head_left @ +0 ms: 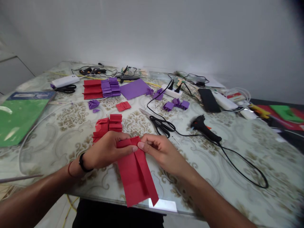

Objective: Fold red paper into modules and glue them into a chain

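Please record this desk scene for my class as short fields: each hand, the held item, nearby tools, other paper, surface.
Left hand: pinching the red paper at its far end
Right hand: pinching that same end
Held item: red paper, creased lengthwise
Nearby tools: black-handled scissors, glue gun
Other paper: purple sheet
Surface: patterned table

red paper (131,177), floral-patterned tabletop (190,148)

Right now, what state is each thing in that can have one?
Left hand, pinching red paper
Right hand, pinching red paper
Red paper, creased, partly folded lengthwise
Glue gun, lying on its side
Middle scissors, blades look closed
Power strip, two plugs in
Phone, lying flat, dark
Purple sheet, flat
Rear red piece, pleated
Rear purple pieces, pleated
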